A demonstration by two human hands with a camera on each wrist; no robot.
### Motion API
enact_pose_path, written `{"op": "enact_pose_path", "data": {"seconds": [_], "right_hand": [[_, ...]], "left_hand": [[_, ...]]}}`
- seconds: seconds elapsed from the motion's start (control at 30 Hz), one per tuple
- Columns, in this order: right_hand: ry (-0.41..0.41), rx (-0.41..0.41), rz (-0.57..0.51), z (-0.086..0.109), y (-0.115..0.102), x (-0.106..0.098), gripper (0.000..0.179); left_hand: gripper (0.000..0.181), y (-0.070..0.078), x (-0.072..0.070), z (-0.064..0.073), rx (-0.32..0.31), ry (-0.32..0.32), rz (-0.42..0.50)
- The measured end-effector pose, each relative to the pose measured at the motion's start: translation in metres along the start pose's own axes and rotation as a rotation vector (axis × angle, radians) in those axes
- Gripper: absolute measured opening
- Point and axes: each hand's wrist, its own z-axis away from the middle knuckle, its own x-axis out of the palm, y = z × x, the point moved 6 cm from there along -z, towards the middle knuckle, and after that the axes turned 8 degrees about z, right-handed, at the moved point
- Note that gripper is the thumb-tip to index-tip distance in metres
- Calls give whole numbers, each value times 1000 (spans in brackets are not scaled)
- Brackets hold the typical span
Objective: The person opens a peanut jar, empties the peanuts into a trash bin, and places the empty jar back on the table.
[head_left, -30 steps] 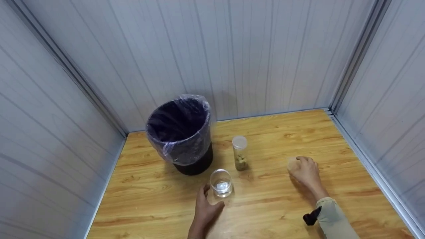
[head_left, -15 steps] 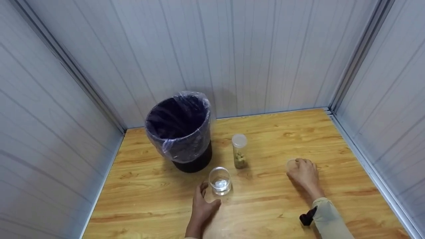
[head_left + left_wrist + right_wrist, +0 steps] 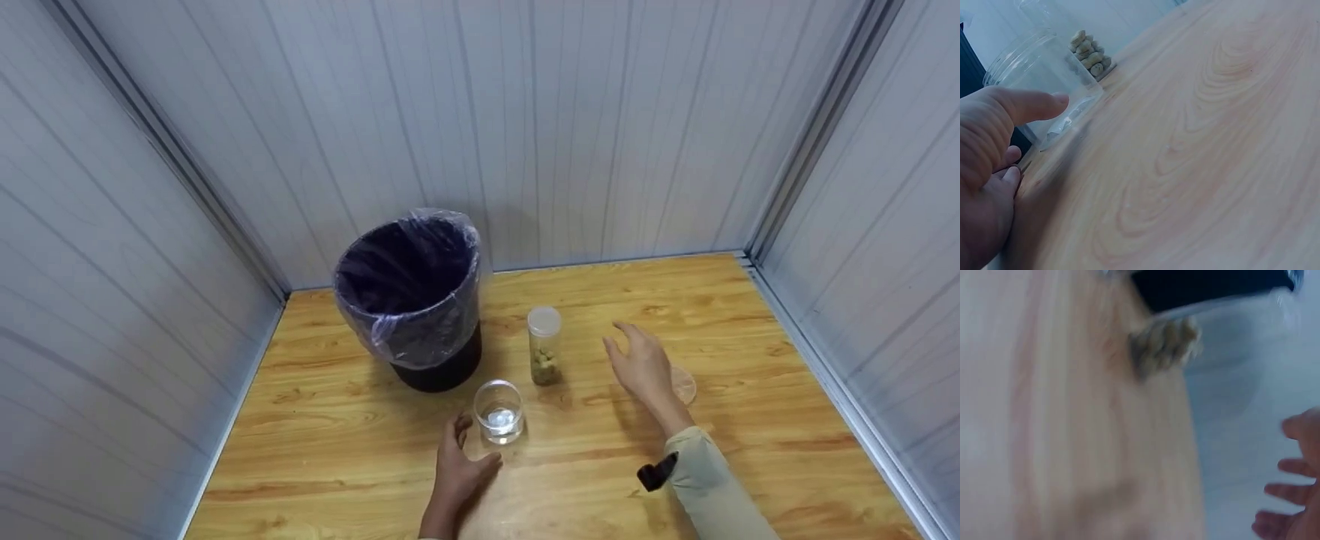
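Observation:
In the head view my left hand curves loosely around the near left side of a clear plastic jar, with nothing gripped. Up close in the left wrist view, the thumb lies in front of that jar, which has a screw rim at its top. My right hand is over the table with spread fingers and holds nothing. To its left stands a tall clear jar with a pale lid and several unshelled peanuts at the bottom. A round clear lid lies right of my right wrist, partly hidden by it.
A black bin lined with a translucent bag stands behind the near jar, to the left. Pale panel walls enclose the wooden table at the back and both sides.
My right hand has let go of the round lid, leaving it on the table, and has moved left toward the peanut jar with its fingers opened. My left hand stays beside the near jar.

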Motion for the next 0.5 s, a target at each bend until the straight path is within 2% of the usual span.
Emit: {"op": "enact_pose_path", "data": {"seconds": [0.13, 0.23, 0.37, 0.5], "right_hand": [[63, -191, 23, -11, -59, -2, 47], [82, -264, 96, -19, -88, 0, 54], [41, -238, 121, -31, -105, 10, 59], [-13, -174, 109, -37, -107, 23, 60]], "left_hand": [[93, 0, -1, 0, 7, 3, -7], [91, 0, -1, 0, 19, -1, 2], [91, 0, -2, -1, 28, -1, 26], [91, -1, -1, 1, 30, -9, 31]]}}
